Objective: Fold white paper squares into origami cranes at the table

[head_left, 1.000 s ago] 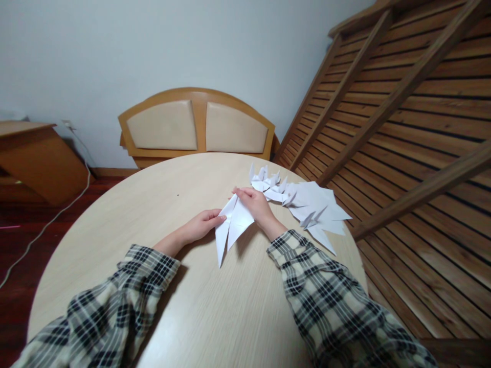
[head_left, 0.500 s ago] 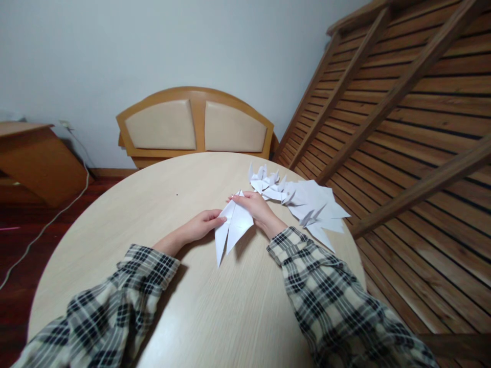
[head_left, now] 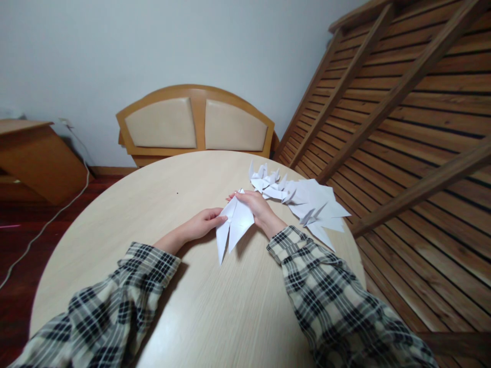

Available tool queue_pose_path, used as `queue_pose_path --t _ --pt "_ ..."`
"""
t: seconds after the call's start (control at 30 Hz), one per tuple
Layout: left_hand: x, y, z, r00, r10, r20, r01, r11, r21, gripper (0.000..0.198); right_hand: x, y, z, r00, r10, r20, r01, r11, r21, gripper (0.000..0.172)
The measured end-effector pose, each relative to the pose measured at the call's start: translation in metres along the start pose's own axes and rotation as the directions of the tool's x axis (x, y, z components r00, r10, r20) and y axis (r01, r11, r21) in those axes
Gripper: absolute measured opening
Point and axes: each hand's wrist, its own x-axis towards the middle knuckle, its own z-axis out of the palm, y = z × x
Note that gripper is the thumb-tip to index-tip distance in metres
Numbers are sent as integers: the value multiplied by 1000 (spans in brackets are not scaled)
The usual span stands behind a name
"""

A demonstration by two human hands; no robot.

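Clearly, the folded white paper [head_left: 240, 223] has two points.

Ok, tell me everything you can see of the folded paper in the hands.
The folded paper is white and looks thin, with straight creased edges. It narrows at the top, and a slit parts its lower end into two pointed flaps aimed toward the person. The left hand pinches its left edge; the right hand grips it near the top. It is over the table.
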Motion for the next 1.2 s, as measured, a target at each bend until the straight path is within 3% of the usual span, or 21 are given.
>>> queue_pose_path --t 0.4,0.53,0.7,1.0,1.2 --pt "1 -2 0 1000 19 -8 -18 999 40 33 5 8 -7 994 -105 18 106 993 -43 3" --pt "1 -4 -1 1000 22 -16 -21 999 44 32 7 7 -10 991 -136 -8 134 984 -117 10" --pt "0 -2 -1 1000 13 -21 -12 998 56 33 6 4 -7 985 -158 -65 153 984 -87 5" --pt "-1 4 1 1000 5 -16 -4 998 67 30 9 6 -7 980 -182 -82 175 981 -80 11" --pt "-2 3 1 1000 1 -22 -1 999 32 28 10 4 -7 978 -177 -113 153 969 -192 16"
